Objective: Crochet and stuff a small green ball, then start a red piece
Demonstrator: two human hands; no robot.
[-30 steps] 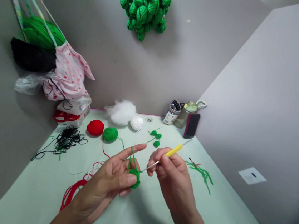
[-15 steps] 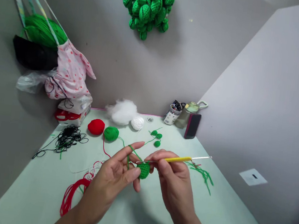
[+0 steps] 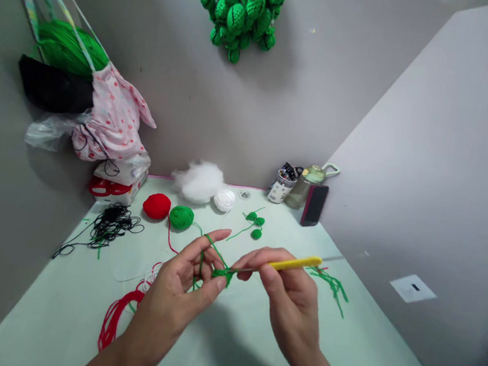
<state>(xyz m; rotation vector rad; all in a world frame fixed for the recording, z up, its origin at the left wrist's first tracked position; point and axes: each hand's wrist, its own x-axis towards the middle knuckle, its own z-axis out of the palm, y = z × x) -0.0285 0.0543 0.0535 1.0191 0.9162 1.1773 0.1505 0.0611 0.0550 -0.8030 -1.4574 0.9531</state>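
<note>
Yellow hook (image 3: 295,263), far end blurred

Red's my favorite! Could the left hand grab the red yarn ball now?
Not easily, I think: the left hand pinches the green crochet piece, with green yarn looped over a finger. The way to the red yarn ball looks free, though.

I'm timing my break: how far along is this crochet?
Apparently done: the hanging green crocheted bunch. In progress: a small green crochet piece in the left hand, with the yellow-handled hook in the right hand at its edge. Left, probably: more stitches, as working yarn is attached.
</note>
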